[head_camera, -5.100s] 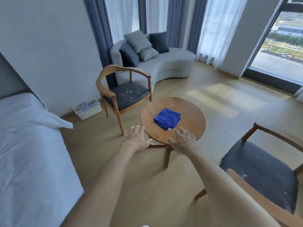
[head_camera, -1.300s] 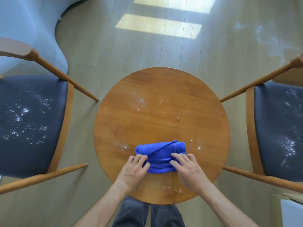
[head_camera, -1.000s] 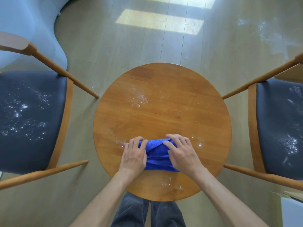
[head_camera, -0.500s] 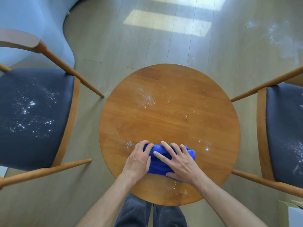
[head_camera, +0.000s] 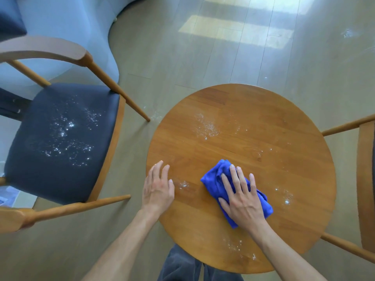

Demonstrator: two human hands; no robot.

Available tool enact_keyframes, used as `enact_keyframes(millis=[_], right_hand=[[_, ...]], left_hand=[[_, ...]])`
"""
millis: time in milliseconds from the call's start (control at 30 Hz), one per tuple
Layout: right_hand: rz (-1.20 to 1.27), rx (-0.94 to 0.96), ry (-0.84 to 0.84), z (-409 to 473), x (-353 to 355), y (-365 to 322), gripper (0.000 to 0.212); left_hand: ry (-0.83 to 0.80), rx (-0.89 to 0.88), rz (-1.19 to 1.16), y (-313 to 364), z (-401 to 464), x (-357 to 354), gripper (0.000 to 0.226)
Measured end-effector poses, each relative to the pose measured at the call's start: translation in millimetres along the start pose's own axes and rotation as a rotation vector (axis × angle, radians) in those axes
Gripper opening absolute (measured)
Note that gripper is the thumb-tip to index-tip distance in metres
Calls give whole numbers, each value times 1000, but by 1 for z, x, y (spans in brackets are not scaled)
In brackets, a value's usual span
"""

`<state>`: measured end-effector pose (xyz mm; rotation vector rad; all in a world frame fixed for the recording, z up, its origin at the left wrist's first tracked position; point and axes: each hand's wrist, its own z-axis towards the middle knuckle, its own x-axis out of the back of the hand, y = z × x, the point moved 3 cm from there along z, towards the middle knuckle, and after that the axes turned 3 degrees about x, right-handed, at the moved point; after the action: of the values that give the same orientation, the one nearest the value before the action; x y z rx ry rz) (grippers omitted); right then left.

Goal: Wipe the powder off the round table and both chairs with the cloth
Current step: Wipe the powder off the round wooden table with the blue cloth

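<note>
Fingers (head_camera: 236,179) of the right hand (head_camera: 242,199) lie spread flat on the bunched blue cloth (head_camera: 215,183), at about five o'clock on the round worktop (head_camera: 263,126). Left hand (head_camera: 157,189) rests open and empty at eight o'clock. Powder (head_camera: 206,126) dusts the worktop and the left chair (head_camera: 58,142).

Cloth (head_camera: 215,184): bright blue, bunched, lying flat on near-centre of table top, partly covered by a hand.
Round table (head_camera: 284,122): wooden top; white powder patches at far-left, near edge, right of cloth and left of cloth.
Left chair (head_camera: 60,142): wooden frame, dark seat speckled with white powder.
Right chair (head_camera: 366,179): only wooden frame edge visible at right border.
</note>
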<state>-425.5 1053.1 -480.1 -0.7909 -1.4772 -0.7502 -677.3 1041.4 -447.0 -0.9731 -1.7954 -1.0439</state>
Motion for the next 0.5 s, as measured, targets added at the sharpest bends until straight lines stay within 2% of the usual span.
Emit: enact_keyframes(millis=[167,500], right_hand=[[46,112,64,-4,-8,1,67],[-13,143,114,6,-20,-3,70]], left_hand=[[-86,5,97,-22,19,2,59],[-105,-194,169,12,91,0,59]])
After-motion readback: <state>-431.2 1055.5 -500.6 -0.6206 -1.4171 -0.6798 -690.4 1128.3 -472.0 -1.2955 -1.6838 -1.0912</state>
